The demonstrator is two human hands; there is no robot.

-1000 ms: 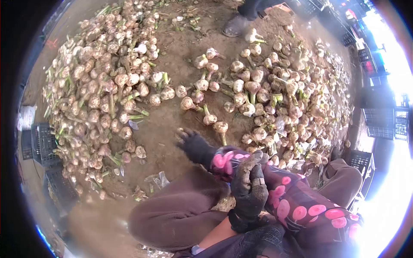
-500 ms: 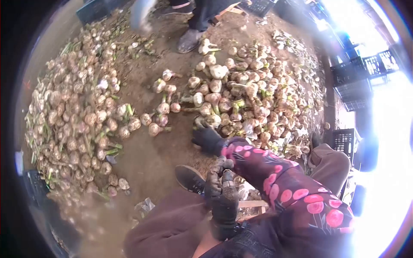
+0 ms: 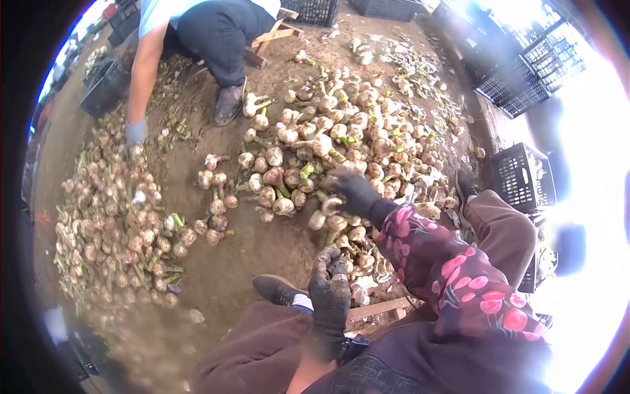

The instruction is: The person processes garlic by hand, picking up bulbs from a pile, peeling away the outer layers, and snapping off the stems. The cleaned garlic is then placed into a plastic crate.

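Observation:
My right hand [image 3: 356,191], in a black glove with a pink-flowered sleeve, reaches out over the near edge of the right garlic pile [image 3: 341,131]. Its fingers are spread above a pale garlic bulb [image 3: 330,205]; I see no grip on it. My left hand [image 3: 330,293], also in a black glove, rests by my knee with the fingers curled. Whether it holds anything does not show. A second pile of garlic bulbs [image 3: 118,217] with green stalks lies on the dirt to the left.
A crouching co-worker [image 3: 210,33] at the top left touches the left pile with a blue-gloved hand [image 3: 136,131]. Black crates stand at the right [image 3: 522,174], top right [image 3: 518,85] and top left [image 3: 105,88]. My shoe [image 3: 279,289] and a wooden slat [image 3: 377,308] lie near my knees.
The view has tilted up, bringing the co-worker into sight. My right hand moved from bare dirt further out onto the right garlic pile. My left hand stayed curled near my knee.

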